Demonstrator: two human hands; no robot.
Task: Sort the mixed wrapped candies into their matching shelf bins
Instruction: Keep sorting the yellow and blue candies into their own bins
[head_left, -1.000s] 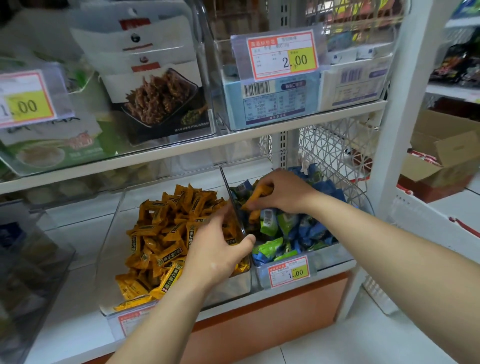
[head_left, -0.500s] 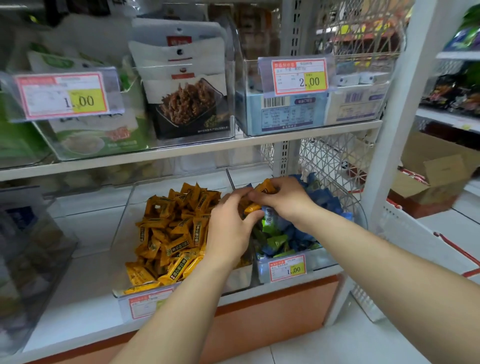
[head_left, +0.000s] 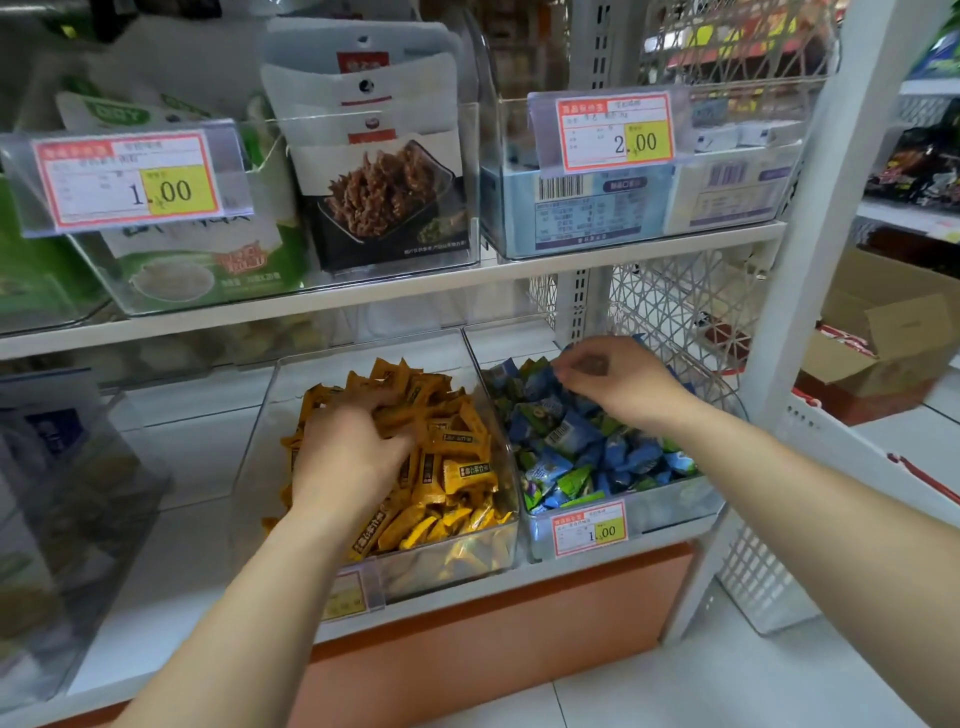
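A clear bin on the lower shelf holds a heap of yellow wrapped candies. My left hand lies on that heap, its fingers curled down into the wrappers and its thumb against them. Right beside it, a second clear bin holds blue and green wrapped candies. My right hand hovers over the back of this bin with loosely curled, blurred fingers; I see nothing in it.
The upper shelf carries clear bins of snack packets and boxes with price tags. A white upright post stands right of the bins, with a cardboard box beyond it. A dark clear bin sits at the left.
The hands, which met over the divider with yellow candies between them, have parted. My left hand moved down into the yellow bin; my right hand moved back over the blue bin.
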